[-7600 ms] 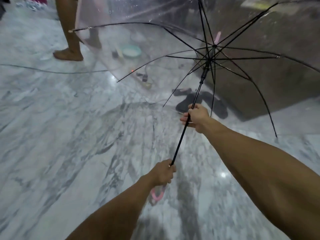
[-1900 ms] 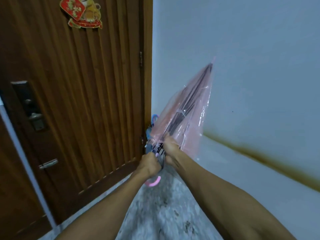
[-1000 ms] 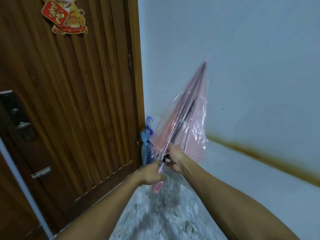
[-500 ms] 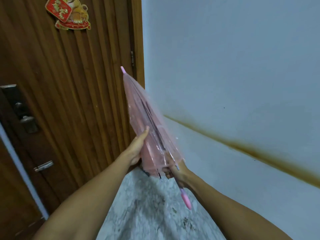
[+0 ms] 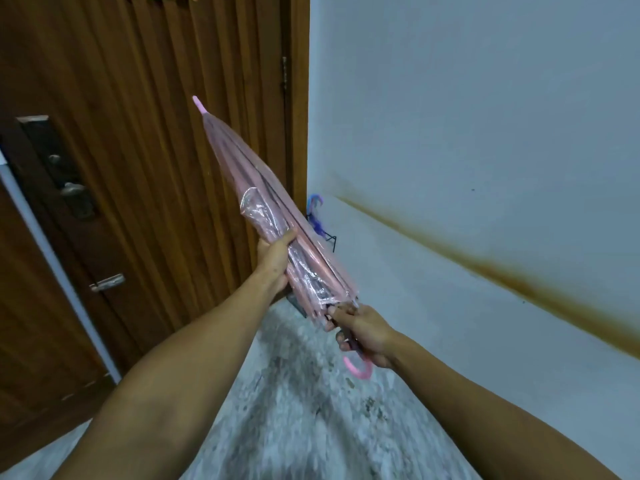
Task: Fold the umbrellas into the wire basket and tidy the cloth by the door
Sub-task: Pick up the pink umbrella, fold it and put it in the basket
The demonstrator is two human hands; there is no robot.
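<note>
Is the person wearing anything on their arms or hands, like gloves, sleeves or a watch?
No. Both forearms are bare as far as the picture shows, with no sleeves in view. The left hand and right hand have no gloves, and no watch, bracelet or ring shows.

Both arms reaching forward.
Left hand (image 5: 275, 259) is gripping the folded umbrella (image 5: 263, 216); right hand (image 5: 363, 336) is clasping its handle end.

Grey-white marbled floor (image 5: 294, 427), dark veining and a few small dark specks, motion-blurred. It runs up to the brown wooden door (image 5: 138, 168) on the left and the pale wall (image 5: 485, 133) on the right. In the corner where they meet, a black wire basket (image 5: 329, 241) holding a blue-purple umbrella (image 5: 314, 211); basket's foot is hidden.
</note>
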